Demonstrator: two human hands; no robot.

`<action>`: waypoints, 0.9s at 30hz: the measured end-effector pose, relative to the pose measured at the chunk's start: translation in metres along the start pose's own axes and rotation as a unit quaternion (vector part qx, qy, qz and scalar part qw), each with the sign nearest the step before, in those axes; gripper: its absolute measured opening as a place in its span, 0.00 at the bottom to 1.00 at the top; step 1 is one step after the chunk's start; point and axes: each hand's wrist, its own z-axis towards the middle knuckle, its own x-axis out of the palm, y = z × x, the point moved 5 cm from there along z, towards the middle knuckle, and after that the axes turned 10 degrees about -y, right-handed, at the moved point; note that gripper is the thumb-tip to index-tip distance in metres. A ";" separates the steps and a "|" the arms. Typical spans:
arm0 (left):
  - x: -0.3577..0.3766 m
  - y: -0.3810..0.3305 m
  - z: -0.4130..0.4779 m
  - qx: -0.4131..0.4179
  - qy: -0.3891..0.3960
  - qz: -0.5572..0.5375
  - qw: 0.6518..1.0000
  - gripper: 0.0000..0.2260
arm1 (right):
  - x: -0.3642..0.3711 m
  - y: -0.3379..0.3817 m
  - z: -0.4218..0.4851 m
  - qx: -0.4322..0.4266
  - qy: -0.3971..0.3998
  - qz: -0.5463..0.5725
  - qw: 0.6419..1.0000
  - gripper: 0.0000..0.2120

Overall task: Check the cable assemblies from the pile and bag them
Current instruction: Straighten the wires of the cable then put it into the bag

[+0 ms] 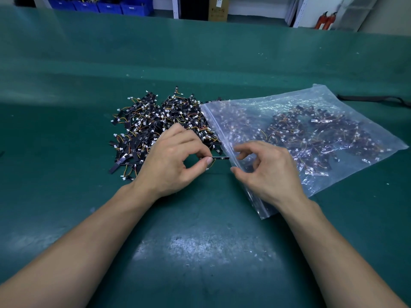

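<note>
A pile of cable assemblies (pixel 153 125), black strips with thin coloured wires and white plugs, lies on the green table mat. My left hand (pixel 173 158) pinches one cable assembly (pixel 220 158) between thumb and fingers, its black strip pointing right at the mouth of the bag. A clear zip bag (pixel 311 103) lies to the right, holding several assemblies. My right hand (pixel 269 172) pinches the bag's open edge near the zip strip, its other fingers loosely curled above the plastic.
The green mat (pixel 200 230) covers the whole bench. A black strap (pixel 373 98) lies at the far right edge. Blue bins (pixel 100 5), a cardboard box (pixel 219 7) and red fire extinguishers (pixel 325 21) stand beyond the bench.
</note>
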 end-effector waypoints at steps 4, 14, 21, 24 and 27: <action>0.001 -0.001 -0.002 0.001 -0.002 0.006 1.000 0.04 | -0.004 0.001 0.001 0.037 -0.011 -0.016 0.999 0.13; 0.021 -0.010 0.016 -0.013 0.025 0.002 1.000 0.04 | -0.019 0.007 0.005 0.052 -0.099 0.065 0.992 0.09; 0.058 -0.014 0.040 -0.091 0.131 0.015 0.987 0.08 | -0.032 0.005 0.007 0.067 -0.143 0.081 0.984 0.08; 0.066 -0.013 0.041 -0.086 0.168 0.063 0.980 0.07 | -0.033 0.005 0.006 0.076 -0.148 0.086 0.982 0.08; 0.067 -0.008 0.040 -0.106 0.182 0.104 0.972 0.08 | -0.033 0.006 0.007 0.075 -0.151 0.094 0.981 0.08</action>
